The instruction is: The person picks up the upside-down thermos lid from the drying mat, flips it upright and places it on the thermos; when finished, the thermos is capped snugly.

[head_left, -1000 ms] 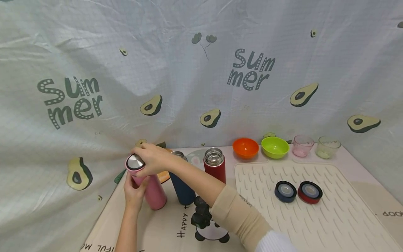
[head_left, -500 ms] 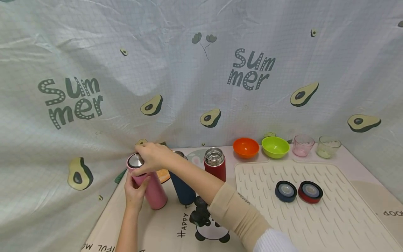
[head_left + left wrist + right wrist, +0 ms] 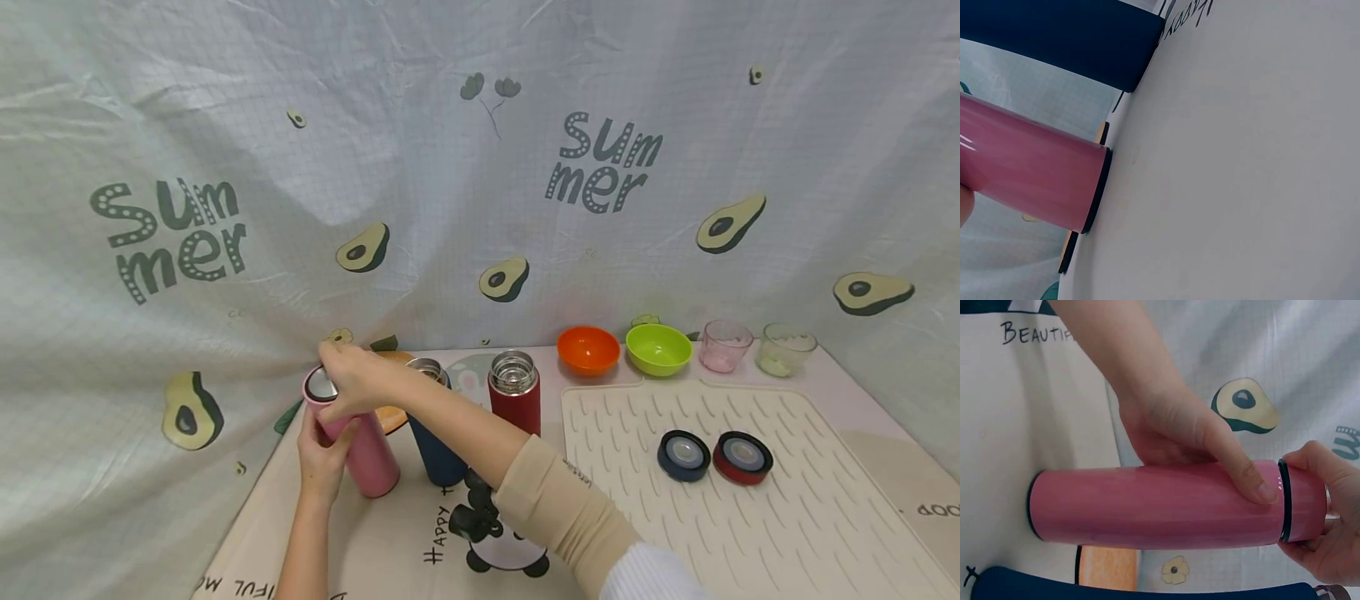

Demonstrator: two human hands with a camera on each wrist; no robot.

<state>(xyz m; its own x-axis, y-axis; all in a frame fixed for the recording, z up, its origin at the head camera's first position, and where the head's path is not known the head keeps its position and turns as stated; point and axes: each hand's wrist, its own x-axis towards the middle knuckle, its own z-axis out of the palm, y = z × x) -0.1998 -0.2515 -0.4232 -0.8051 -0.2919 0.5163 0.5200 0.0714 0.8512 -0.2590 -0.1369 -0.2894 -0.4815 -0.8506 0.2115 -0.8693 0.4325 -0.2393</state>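
Hands [image 3: 321, 460] [image 3: 358, 380], two, grip one pink bottle [image 3: 372, 462] near two others [image 3: 438, 458] [image 3: 516, 408].

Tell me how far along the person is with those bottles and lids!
Looks done: the blue bottle and red bottle stand open, and a blue lid and red lid lie on the mat. In hand: the left hand holds the pink bottle while the right hand grips its pink lid. Probably left: taking that lid off, since it sits on the bottle now.
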